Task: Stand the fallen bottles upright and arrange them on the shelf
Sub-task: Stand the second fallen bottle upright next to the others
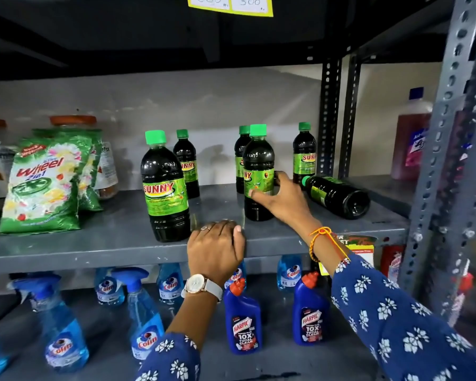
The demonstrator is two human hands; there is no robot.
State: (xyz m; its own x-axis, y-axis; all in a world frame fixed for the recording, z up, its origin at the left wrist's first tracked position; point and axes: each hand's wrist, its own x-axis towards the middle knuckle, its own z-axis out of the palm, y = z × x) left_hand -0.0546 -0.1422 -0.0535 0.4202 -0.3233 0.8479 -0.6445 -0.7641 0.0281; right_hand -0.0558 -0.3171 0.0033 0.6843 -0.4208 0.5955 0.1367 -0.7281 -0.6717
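While my right hand (pixel 282 198) wraps the label of the front-right bottle (pixel 258 171), thumb on the near face and fingers curled round its right side, I judge the step to be settling this one upright into its place in the front row. It stands on the shelf (pixel 94 243) already, base flat, cap up, so the grip is closed on it at mid-height and only has to guide, not lift.

My left hand (pixel 215 250) rests palm down on the shelf's front edge, fingers loosely bent and holding nothing; it steadies me, just right of the front-left bottle (pixel 165 185).

To do this well, I should slide the bottle rather than tip it: the dark liquid fills it high, so it will feel heavy and top-loaded. I want it level with the front-left bottle, label facing out, with a gap matching the three in the back row. Behind my bottle a back one (pixel 241 158) stands close, so I must not push rearward into it.

One fallen bottle (pixel 338 195) lies on its side just right of my hand, cap pointing left toward the back-right bottle (pixel 304 152). It looks free to roll, so I should let go gently and keep my wrist clear of it; that one comes next.
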